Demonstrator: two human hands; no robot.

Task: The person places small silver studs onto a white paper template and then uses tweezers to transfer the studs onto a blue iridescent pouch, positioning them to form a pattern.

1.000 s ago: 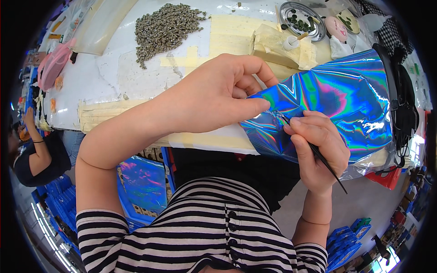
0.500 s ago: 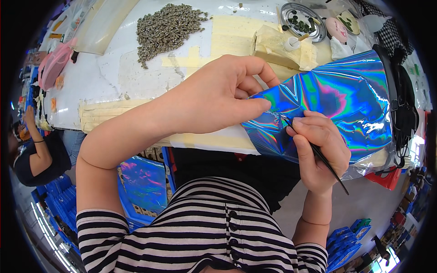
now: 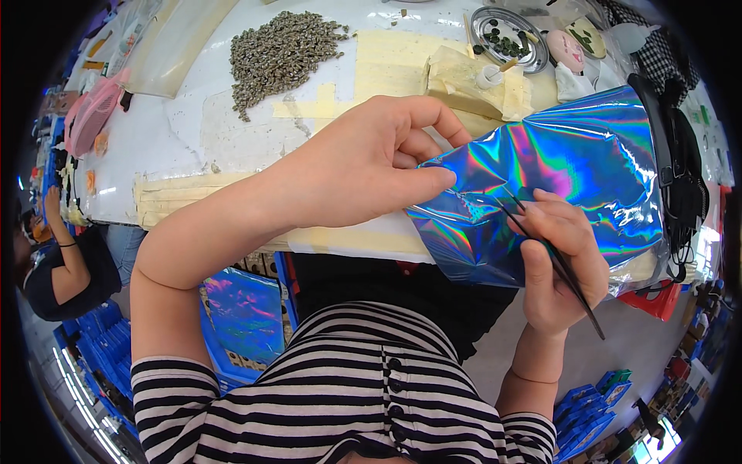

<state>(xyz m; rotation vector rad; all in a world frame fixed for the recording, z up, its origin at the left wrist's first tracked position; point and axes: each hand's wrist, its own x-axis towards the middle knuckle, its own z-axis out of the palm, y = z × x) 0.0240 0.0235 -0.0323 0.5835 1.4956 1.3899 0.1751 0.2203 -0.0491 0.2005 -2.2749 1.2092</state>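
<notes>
A shiny blue holographic sheet [image 3: 603, 178] lies across the right part of the table, creased and reflecting rainbow colours. My left hand [image 3: 386, 155] pinches its left corner, thumb on top and fingers curled behind the edge. Black tweezers [image 3: 589, 308] are held in my right hand [image 3: 568, 263]; their two tips stand apart over the sheet, to the right of my left thumb. Whether anything small sits at the pinched corner I cannot make out. A black strap or zipped bag part [image 3: 684, 162] adjoins the sheet's right end.
Behind my hands are a pile of small metallic pieces [image 3: 282, 58], a wrapped block [image 3: 471, 81] with a small white cup [image 3: 489, 76], and a round dish [image 3: 510, 39] of dark bits. A pink basket [image 3: 93, 116] stands far left. Another person's arm [image 3: 66, 247] shows at left.
My right hand has drawn back slightly to the right with the tweezers, whose tips have spread apart and left the corner by my left thumb. My left hand has hardly moved.
</notes>
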